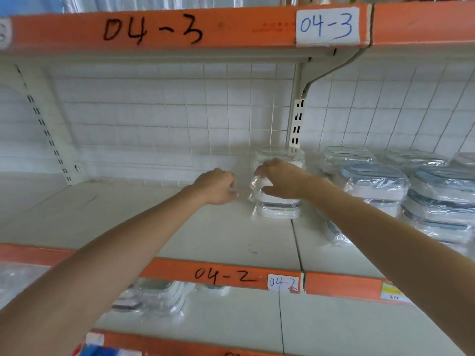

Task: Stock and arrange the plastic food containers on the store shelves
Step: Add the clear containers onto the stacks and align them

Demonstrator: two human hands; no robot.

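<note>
Reaching: right hand [282, 179] rests on the wrapped container stack [279, 201], fingers curled over its front — grip loose, partly open.
Left hand [218, 186]: just left of the stack, fingers curled; whether it pinches the wrap, cannot tell.
Stack: upright, at the shelf [154, 222] bay's right end.
Room: bare shelf leftward — more stacks [385, 186] to the right.

Glossy crinkled clear plastic wrap [257, 186] over smooth plastic containers [279, 209]; matt painted shelf [159, 227].

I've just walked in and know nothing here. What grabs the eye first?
Two bare arms reach onto a pale shelf: the right hand holds a plastic-wrapped stack of food containers, the left hand curled beside it. More wrapped containers crowd the right, under an orange shelf edge marked 04-3.
</note>
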